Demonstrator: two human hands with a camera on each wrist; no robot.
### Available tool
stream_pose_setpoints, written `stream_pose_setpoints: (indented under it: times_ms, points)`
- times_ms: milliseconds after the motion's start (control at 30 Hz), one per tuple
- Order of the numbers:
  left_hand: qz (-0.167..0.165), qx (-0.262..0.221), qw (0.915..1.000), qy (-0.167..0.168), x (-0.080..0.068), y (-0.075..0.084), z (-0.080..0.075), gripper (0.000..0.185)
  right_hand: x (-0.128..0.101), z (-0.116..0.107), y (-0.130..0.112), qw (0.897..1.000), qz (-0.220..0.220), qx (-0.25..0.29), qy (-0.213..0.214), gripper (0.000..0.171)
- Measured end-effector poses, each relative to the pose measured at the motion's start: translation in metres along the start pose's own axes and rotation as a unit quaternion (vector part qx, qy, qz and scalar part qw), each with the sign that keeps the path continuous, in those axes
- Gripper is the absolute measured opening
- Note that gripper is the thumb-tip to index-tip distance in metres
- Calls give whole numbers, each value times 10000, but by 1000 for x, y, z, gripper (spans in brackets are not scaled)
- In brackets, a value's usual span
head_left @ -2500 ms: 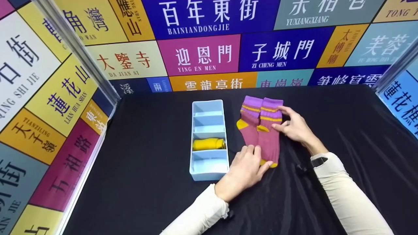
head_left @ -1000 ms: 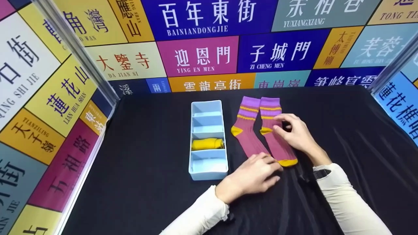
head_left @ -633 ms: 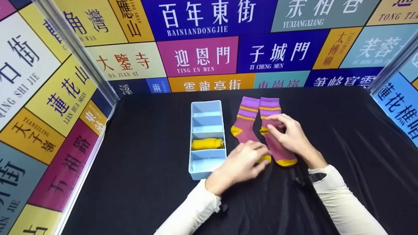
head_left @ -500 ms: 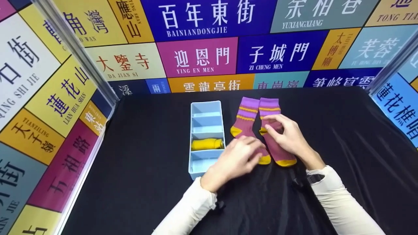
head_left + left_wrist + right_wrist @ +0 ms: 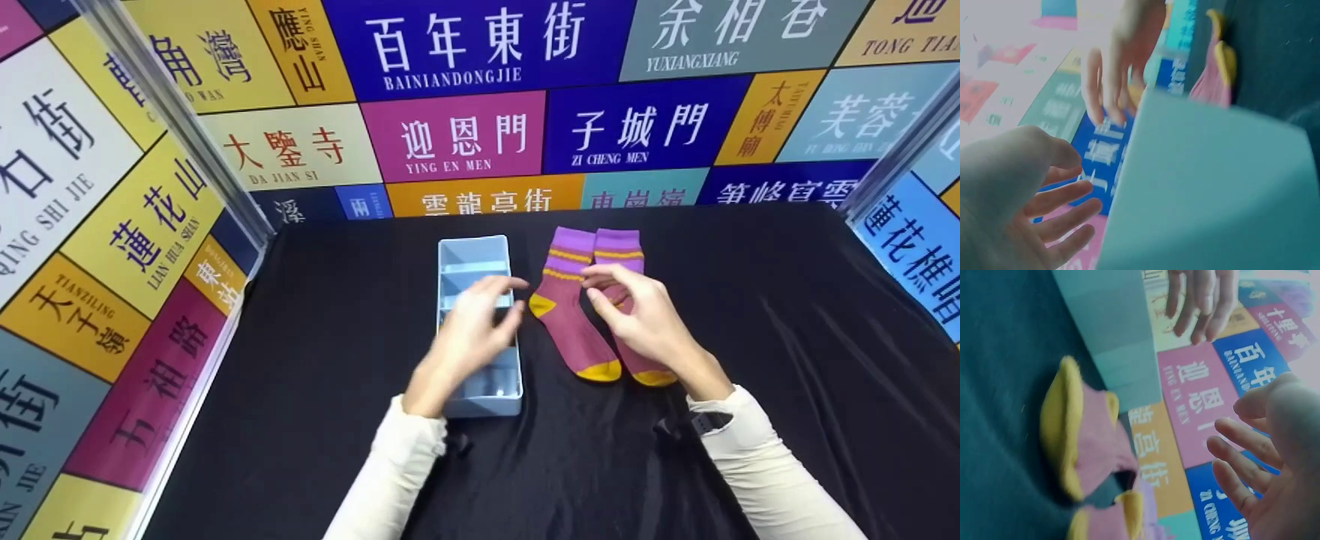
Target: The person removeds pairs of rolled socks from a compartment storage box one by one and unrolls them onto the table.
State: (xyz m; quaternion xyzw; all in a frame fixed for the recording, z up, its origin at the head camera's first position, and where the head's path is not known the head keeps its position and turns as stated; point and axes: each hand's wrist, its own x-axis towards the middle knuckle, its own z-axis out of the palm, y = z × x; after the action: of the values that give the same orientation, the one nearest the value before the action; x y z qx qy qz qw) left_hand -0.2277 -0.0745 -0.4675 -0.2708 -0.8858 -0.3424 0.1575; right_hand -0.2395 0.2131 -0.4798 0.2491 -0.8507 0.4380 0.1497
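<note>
Two pink socks with purple, yellow-striped cuffs and yellow heels and toes lie flat side by side: the left sock [image 5: 574, 330] in full view, the right sock [image 5: 619, 238] partly covered. Over the right sock hovers my right hand [image 5: 645, 315], fingers loosely bent around nothing. My left hand [image 5: 469, 326] is above the light blue divided box [image 5: 484, 406], hiding its middle compartments. In the left wrist view that hand's fingers [image 5: 1067, 228] are spread beside the box wall, apart from it and holding nothing.
Black cloth [image 5: 322, 360] covers the table. Behind stands a wall of colourful sign panels [image 5: 454, 135], with another sign wall along the left. A dark wristband [image 5: 709, 422] is on the right wrist.
The socks have been spread apart and straightened. My left hand has left the left sock and moved left over the box, hiding the yellow roll inside. My right hand has shifted slightly left.
</note>
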Motion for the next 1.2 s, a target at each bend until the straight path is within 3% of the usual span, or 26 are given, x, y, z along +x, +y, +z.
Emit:
stream_pose_setpoints:
  times_ms: [100, 333, 600, 767, 933, 1200]
  points:
    - [-159, -190, 9994, 224, -1, -17, -11, 26, 2, 3, -12, 9998, -182, -82, -46, 30]
    - [-471, -125, 9955, 809, -2, -50, -23, 22, 7, 11, -31, 9990, -414, -34, -192, 28]
    - [-1022, -161, 9886, 1097, -10, -79, -14, 24, 8, 31, -44, 9976, -561, 47, -406, 28]
    - [-1577, -544, 9776, 1283, -18, -97, -5, 26, 8, 44, -47, 9953, -688, -165, -660, 26]
    - [-1967, -1243, 9647, 1237, -22, -104, -1, 27, 9, 56, -47, 9925, -603, 70, -1063, 27]
    - [-2268, -1523, 9526, 1342, -24, -105, 5, 28, 12, 73, -49, 9874, -768, 219, -1365, 27]
